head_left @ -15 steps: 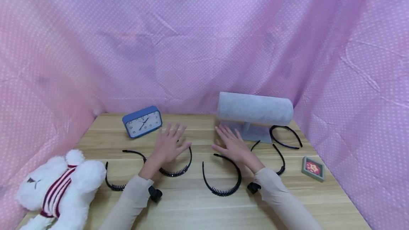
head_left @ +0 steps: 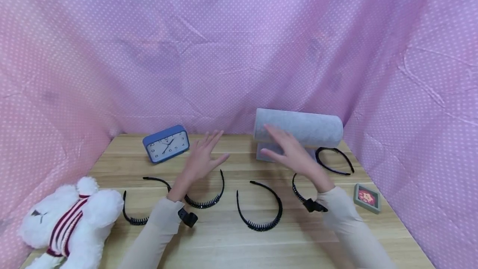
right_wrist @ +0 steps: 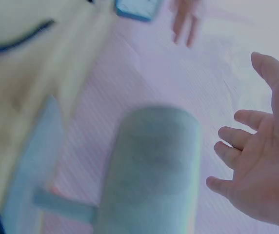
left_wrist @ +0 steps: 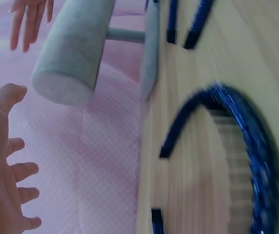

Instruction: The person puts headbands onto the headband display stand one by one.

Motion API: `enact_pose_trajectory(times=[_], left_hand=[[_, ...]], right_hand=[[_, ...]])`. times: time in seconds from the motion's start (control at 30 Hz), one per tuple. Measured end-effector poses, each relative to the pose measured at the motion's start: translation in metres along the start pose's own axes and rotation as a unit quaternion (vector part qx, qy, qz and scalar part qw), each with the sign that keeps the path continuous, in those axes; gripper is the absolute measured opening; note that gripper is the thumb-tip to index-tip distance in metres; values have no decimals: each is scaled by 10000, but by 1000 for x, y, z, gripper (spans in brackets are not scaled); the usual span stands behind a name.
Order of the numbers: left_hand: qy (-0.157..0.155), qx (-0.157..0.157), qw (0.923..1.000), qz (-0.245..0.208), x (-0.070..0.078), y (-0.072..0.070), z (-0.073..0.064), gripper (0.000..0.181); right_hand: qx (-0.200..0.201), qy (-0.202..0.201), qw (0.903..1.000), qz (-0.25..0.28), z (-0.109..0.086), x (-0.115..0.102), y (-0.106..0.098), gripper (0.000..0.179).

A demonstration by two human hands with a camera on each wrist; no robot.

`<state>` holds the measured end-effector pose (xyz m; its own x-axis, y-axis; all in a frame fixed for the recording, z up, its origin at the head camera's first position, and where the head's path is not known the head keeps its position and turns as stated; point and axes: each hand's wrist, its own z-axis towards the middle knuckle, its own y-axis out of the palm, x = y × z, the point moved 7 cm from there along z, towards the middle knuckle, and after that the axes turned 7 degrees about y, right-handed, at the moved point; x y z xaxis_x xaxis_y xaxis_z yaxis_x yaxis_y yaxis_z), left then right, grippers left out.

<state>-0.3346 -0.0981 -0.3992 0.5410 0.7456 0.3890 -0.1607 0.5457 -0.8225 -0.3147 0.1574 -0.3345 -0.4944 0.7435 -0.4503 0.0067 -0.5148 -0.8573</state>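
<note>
My left hand is raised over the table with its fingers spread, near the blue clock and behind a black toothed headband. It holds nothing. My right hand is also raised and empty, fingers straight, overlapping the grey padded display roll on its stand in the head view. In the right wrist view the roll stands beside the right hand's fingers. Another headband lies between the arms. The right forearm partly hides a further headband.
A headband at the left is partly covered by the left arm; another headband lies beside the stand. A white plush toy lies at the left edge. A small framed star picture sits at the right. Pink dotted cloth surrounds the table.
Both hands have lifted from low over the tabletop. The right hand has moved up and to the right, now in front of the roll; the left has turned more sideways.
</note>
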Motion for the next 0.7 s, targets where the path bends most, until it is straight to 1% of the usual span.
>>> enact_pose_trajectory(times=[0.03, 0.1, 0.2, 0.27, 0.37, 0.47, 0.57, 0.63, 0.7], left_hand=[[25, 65, 9998, -207, 3, 1, 3, 82], [49, 190, 9974, -700, 8, 6, 10, 81], [50, 298, 9889, -1457, 14, 15, 21, 81], [-14, 328, 9797, -1978, 17, 23, 28, 81], [-196, 406, 9623, -2682, 21, 32, 38, 81], [-370, 489, 9459, -3185, 25, 40, 46, 80], [-418, 537, 9324, -3550, 30, 49, 54, 79], [-412, 529, 9261, -3712, 33, 55, 60, 79], [-354, 526, 9225, -3807, 37, 60, 65, 79]], right_hand=[[143, -9, 9998, 123, -1, 4, -11, 80], [339, 140, 9983, 446, -3, 15, -31, 78], [579, 472, 9929, 920, -10, 36, -56, 78], [746, 716, 9881, 1138, -16, 51, -71, 79], [1088, 1021, 9804, 1288, -25, 74, -89, 80], [1317, 1264, 9736, 1374, -34, 99, -101, 81], [1317, 1461, 9667, 1635, -43, 124, -106, 84], [1233, 1541, 9623, 1870, -46, 138, -106, 86], [1128, 1561, 9576, 2141, -48, 151, -103, 87]])
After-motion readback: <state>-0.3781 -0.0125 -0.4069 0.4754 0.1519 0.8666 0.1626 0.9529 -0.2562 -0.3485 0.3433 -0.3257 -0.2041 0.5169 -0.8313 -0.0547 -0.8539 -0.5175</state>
